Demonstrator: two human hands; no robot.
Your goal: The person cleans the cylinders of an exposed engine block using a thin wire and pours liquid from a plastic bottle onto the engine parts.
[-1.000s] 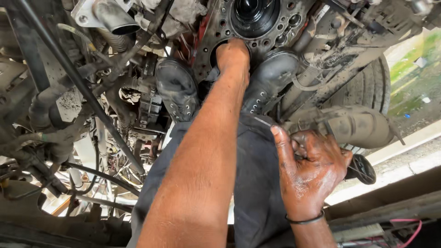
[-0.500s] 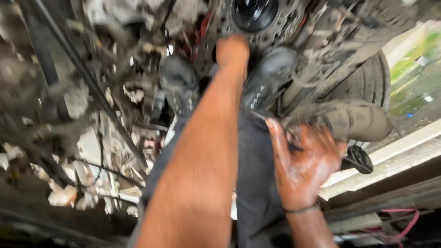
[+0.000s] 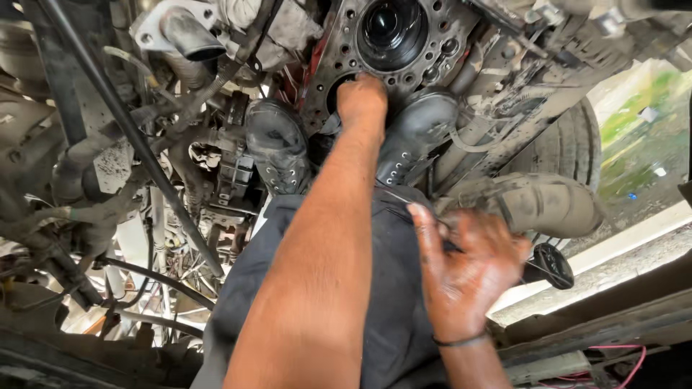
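Observation:
My left hand reaches down to the dark engine block. It is pressed into a cylinder bore just below a large round opening. Its fingers curl out of sight, so anything in them is hidden. My right hand is greasy and hovers by my dark trousers, thumb up. Its fingers are curled on a thin metal tool that points toward my right boot. My left boot stands beside the block.
Hoses, wires and a long dark bar crowd the left side. A metal pipe elbow sits at top left. A tyre, a dirty cylindrical part and a black round cap lie on the right, by a frame rail.
My left hand stays at the cylinder bore. My right hand has shifted slightly by my trousers, still curled on the thin tool. The view shook and has steadied.

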